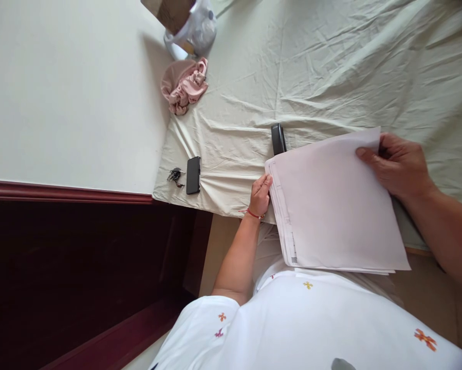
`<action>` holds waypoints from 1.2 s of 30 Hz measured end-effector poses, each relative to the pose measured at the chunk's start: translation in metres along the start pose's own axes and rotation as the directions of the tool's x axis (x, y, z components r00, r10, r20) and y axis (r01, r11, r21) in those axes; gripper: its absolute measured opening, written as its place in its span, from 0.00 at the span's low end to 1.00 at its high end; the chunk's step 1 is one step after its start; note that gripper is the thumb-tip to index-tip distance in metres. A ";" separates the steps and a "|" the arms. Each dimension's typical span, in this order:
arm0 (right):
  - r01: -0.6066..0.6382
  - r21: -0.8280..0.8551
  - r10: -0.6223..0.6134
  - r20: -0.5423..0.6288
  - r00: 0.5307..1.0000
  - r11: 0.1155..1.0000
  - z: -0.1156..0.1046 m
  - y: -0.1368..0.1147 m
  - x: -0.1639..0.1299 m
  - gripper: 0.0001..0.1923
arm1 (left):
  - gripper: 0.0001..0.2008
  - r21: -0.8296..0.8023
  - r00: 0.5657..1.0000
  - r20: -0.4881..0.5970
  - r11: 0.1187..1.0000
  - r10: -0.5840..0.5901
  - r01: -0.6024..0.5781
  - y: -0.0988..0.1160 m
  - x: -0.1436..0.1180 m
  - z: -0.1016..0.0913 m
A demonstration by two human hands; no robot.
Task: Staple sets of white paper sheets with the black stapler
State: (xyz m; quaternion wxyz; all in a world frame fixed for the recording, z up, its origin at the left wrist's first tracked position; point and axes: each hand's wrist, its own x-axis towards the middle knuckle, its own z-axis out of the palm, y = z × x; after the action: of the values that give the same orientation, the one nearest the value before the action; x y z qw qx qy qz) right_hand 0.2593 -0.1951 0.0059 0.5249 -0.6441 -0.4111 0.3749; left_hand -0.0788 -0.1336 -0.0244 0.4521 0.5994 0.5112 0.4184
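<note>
Now, sheets in the head view: pale stack of paper sheets, tilted across the near edge of the cloth-covered worktop and reaching over the lap; several layers visible along the left and lower edges, not squared up.
Left hand: left hand closed on the left edge of the stack, near its upper corner, with a thin red bracelet at the wrist.
Right hand: right hand pinching the upper right corner, thumb on top, other fingers mostly hidden beneath; cannot tell how many layers caught.
Black stapler-like object: black stapler-like object just beyond the upper left corner; cannot tell whether touched or only overlapped by paper.
Far left: dark phone-like slab beside a small tangle of cable; farther back, pink cloth and a clear plastic bag.
Slip risk: could fan out or slide into the lap, being unsupported past the edge, if loosened on either side.
Crease risk: could buckle or tear at the right corner if pulled unevenly between both hands.
Snag risk: could catch on the black stapler-like object if pushed forward.
</note>
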 end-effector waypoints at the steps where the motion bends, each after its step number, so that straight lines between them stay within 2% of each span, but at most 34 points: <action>1: -0.002 -0.004 0.002 -0.001 1.000 1.000 0.000 0.000 0.000 0.10 | 0.29 -0.029 0.998 0.062 1.000 -0.003 0.005 0.004 0.000 0.002; 4: -0.012 -0.012 0.012 -0.007 1.000 1.000 0.000 -0.003 -0.001 0.10 | 0.26 -0.113 0.985 0.170 0.993 -0.021 0.041 0.014 0.000 0.008; 8: -0.009 -0.014 0.009 -0.011 1.000 1.000 0.001 -0.004 -0.002 0.10 | 0.23 -0.210 0.986 0.154 0.974 -0.056 0.088 0.017 -0.001 0.011; 11: 0.007 -0.029 -0.008 -0.015 1.000 1.000 0.001 -0.004 -0.002 0.10 | 0.24 -0.210 0.984 0.163 0.972 -0.076 0.110 0.015 -0.001 0.010; 13: 0.009 -0.032 -0.010 -0.017 1.000 0.999 0.001 -0.004 -0.002 0.11 | 0.23 -0.180 0.986 0.143 0.978 -0.082 0.108 0.011 -0.001 0.010; 18: -0.012 -0.012 0.012 -0.032 0.999 1.000 0.001 -0.002 -0.002 0.12 | 0.16 -0.091 0.999 -0.007 0.995 -0.037 0.037 0.001 -0.001 0.008; 21: 0.010 -0.042 -0.013 -0.074 0.997 0.999 0.001 0.001 -0.001 0.13 | 0.14 -0.075 0.999 -0.002 0.996 -0.055 0.054 0.000 0.000 0.008; 26: 0.081 -0.092 -0.091 -0.118 0.989 0.992 0.000 0.003 0.001 0.11 | 0.13 -0.096 0.993 -0.059 0.991 -0.098 0.092 0.001 0.000 0.008; 33: -0.017 0.077 0.026 -0.114 0.993 0.997 0.001 -0.003 -0.001 0.12 | 0.15 -0.117 0.991 -0.028 0.985 -0.134 0.130 0.005 0.000 0.009; 36: -0.011 0.070 0.018 -0.106 0.994 0.998 0.001 -0.001 -0.001 0.11 | 0.16 -0.104 0.992 -0.015 0.987 -0.128 0.126 0.005 0.000 0.010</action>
State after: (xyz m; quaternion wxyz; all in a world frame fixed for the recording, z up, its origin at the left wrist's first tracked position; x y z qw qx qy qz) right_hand 0.2575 -0.1958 0.0071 0.5653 -0.6476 -0.3647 0.3578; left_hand -0.0684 -0.1353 -0.0222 0.5024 0.5369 0.5310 0.4212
